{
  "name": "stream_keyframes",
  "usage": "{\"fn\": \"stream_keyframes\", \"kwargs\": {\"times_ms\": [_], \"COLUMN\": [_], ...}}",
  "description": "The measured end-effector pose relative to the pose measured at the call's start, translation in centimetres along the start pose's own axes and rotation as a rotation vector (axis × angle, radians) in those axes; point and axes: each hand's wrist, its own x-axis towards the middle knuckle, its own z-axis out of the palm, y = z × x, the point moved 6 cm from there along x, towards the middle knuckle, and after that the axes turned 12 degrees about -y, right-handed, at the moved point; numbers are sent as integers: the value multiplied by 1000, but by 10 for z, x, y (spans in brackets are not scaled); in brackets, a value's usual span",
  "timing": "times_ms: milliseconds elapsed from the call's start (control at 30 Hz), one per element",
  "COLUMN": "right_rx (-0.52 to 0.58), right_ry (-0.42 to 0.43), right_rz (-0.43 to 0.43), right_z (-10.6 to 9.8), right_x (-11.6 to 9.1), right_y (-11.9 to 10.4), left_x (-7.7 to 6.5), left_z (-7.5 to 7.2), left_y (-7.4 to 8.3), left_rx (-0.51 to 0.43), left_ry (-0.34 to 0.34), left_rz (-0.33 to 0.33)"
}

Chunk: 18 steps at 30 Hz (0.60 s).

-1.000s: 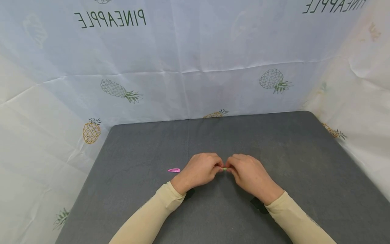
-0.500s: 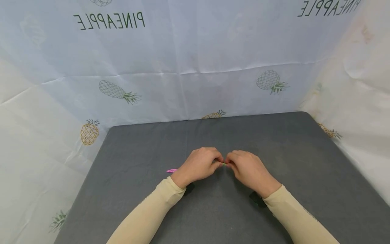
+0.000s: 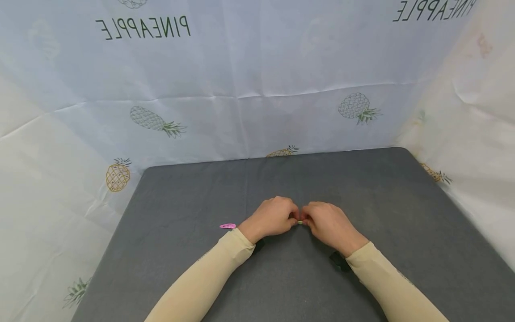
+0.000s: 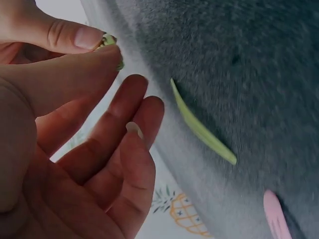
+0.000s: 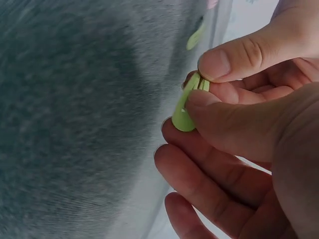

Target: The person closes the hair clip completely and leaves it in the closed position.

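Between my hands is a small green snap hair clip, its wide end showing in the right wrist view. My right hand pinches it between thumb and fingers. My left hand holds its other end by thumb and fingertip; in the left wrist view only a bit of the clip peeks out. The hands nearly meet just over the dark table. A second green hair clip lies near my left hand, which hides it from the head view. A pink hair clip lies left of my left wrist.
The dark grey table ends at the back against a white curtain printed with pineapples. More of this cloth hangs along both sides. Dark wrist-camera parts sit under the right wrist.
My left hand has shifted slightly right, uncovering more of the pink hair clip. Both hands rose a little, then came down again, and the green hair clip stays between them.
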Motion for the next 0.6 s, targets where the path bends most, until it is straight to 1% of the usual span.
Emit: {"fn": "stream_keyframes", "kwargs": {"times_ms": [167, 433, 533, 600], "right_rx": [9, 37, 55, 64], "right_ry": [-34, -64, -83, -85], "right_rz": [9, 48, 79, 102], "right_z": [7, 8, 8, 7], "right_x": [2, 4, 2, -1], "right_y": [3, 5, 9, 13], "left_x": [1, 5, 2, -4], "left_z": [4, 5, 4, 1], "left_y": [-2, -4, -4, -5], "left_rx": [10, 40, 42, 40], "left_ry": [-15, -31, -36, -27], "left_rz": [-17, -61, -79, -93]}}
